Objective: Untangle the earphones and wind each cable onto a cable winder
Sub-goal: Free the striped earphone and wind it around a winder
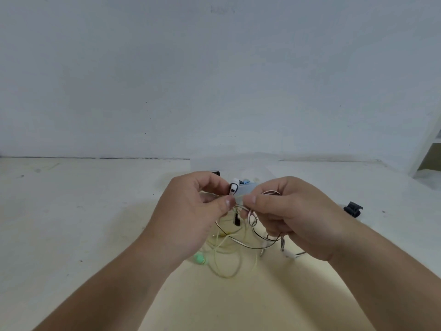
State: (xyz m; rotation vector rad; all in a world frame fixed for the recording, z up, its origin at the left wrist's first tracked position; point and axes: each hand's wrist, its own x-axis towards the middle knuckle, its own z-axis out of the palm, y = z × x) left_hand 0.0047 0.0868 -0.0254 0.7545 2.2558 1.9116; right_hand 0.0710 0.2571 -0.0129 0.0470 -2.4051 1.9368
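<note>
1. Pale, off-white surface (95, 223) carries the whole scene, with a plain light wall (214, 68) rising behind it.
2. Left hand (191, 211) is raised above the surface, thumb and forefinger pinched shut on a stretch of the tangled cables; a white-and-black earbud (233, 187) stands up just above its fingertips.
3. Right hand (286, 211) is held level with the left, fingertips almost touching it, likewise pinched closed on the tangle, with loops of cable gathered under its curled fingers.
4. Tangled earphones hang between and below both hands: a black-and-white flat cable (241, 243) loops through a pale yellow-green cable (226, 271), whose lower coils rest on the surface.
5. Mint-green earbud (199, 258) lies on the surface beneath the left wrist, at the end of the yellow-green cable.
6. White plug end (287, 253) hangs below the right hand.
7. Black cable winder (353, 209) sits on the surface, well apart to the right of the right hand.
8. Small items behind the hands are largely hidden and cannot be identified.
</note>
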